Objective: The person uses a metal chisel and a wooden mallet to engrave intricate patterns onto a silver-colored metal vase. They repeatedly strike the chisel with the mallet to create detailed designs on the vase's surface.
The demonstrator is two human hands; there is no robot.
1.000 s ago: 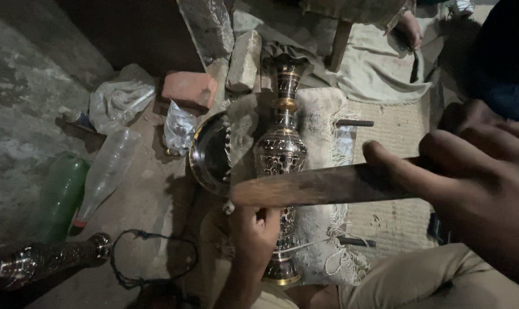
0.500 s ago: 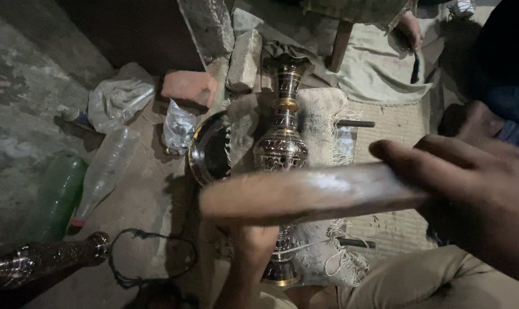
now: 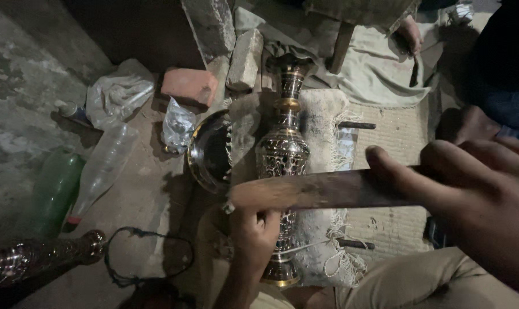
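Lying along the middle of a white fringed cloth (image 3: 322,123), the ornate metal vase (image 3: 282,154) is gripped low down by the closed left hand (image 3: 253,226). The right hand (image 3: 471,194) clasps a flat wooden stick (image 3: 322,191) across it. A dark bowl (image 3: 208,151) sits beside the cloth's left edge.

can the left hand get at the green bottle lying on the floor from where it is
Probably not at once: the left hand is closed on the metal vase, and the green bottle lies well off, past the clear bottle.
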